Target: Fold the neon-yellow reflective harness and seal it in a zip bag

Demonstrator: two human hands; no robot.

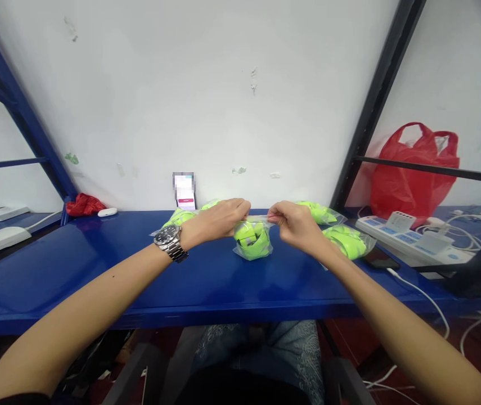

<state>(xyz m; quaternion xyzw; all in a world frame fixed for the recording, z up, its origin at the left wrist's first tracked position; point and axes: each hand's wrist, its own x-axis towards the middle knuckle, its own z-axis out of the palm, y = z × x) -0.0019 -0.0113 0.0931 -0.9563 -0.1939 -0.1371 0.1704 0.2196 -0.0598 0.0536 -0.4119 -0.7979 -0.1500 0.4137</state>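
Between my hands hangs a clear plastic bag (254, 242) with folded neon-yellow fabric and silvery strips inside. My left hand (227, 218), a metal-banded watch (168, 239) on its wrist, pinches the left corner of the bag's top edge. At the right corner, my right hand (294, 222) grips the same edge between thumb and fingers. The top edge is stretched straight between them. Further neon-yellow bags lie behind my left hand (181, 216), partly hidden by it, and by my right hand and forearm (345, 241).
A phone (184, 191) with a lit screen leans on the wall. Red cloth or plastic (84, 205) and a white case (107, 212) lie at the left. At the right are a dark phone (381, 259) on a cable, power strips (413, 242) and a red carrier bag (413, 169) behind a rail.
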